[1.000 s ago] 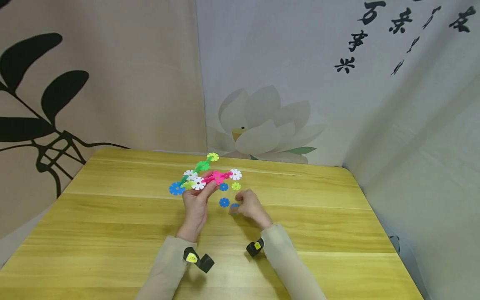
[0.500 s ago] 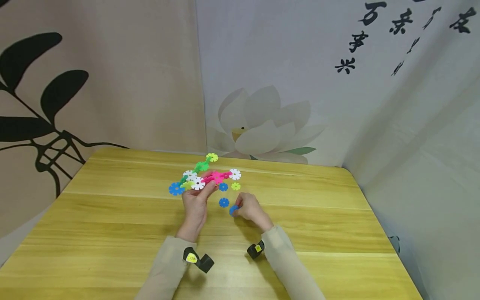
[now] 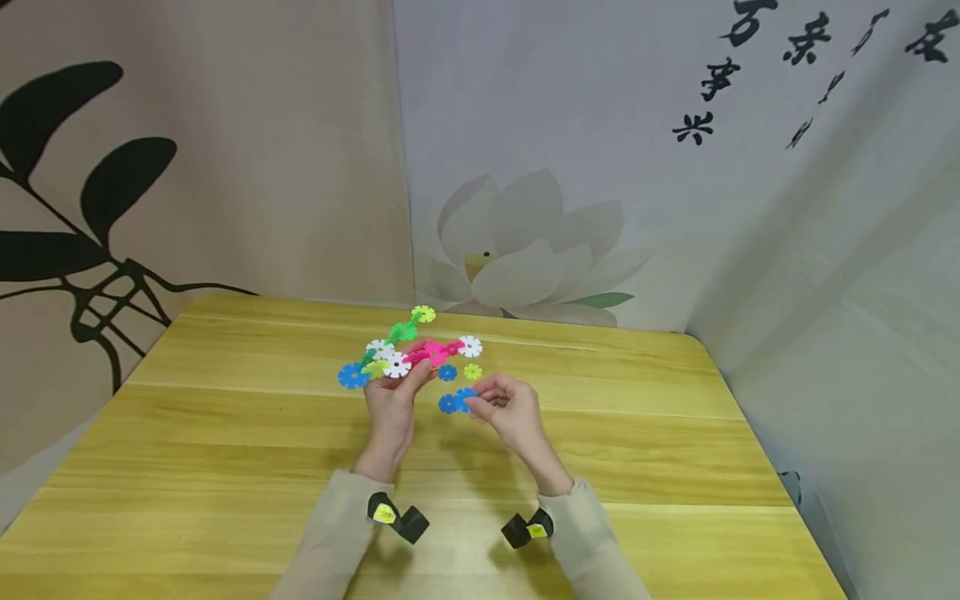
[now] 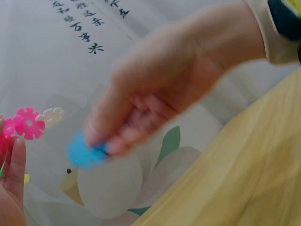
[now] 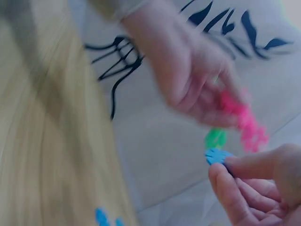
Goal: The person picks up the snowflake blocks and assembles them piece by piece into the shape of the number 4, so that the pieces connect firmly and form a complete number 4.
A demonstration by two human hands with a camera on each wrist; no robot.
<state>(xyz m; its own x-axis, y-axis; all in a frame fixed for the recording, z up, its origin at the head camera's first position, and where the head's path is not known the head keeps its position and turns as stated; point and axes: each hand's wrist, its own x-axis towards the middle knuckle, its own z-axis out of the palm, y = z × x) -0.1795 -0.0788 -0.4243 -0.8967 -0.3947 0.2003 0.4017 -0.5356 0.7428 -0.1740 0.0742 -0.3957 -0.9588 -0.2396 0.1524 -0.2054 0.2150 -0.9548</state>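
My left hand (image 3: 390,415) grips a joined chain of notched snowflake discs (image 3: 436,353) above the table, thumb over its pink part. Pink, white, green, yellow and blue discs make up the chain, partly hidden by the fingers. Beside it, my right hand (image 3: 517,408) pinches a blue snowflake disc (image 3: 467,400) between thumb and fingers. The right wrist view shows this blue disc (image 5: 216,156) clearly at the fingertips, apart from the pink part of the chain (image 5: 240,115). In the left wrist view the right hand (image 4: 155,89) is blurred.
Loose on the wooden table (image 3: 637,467) lie two blue discs, a nearer one (image 3: 447,404) and a farther one (image 3: 447,372), plus a yellow disc (image 3: 472,372). A printed curtain (image 3: 555,100) hangs behind the table's far edge.
My right hand has picked up a blue disc from the table and raised it, moving away from me toward the chain. The left hand with the chain has stayed nearly still.
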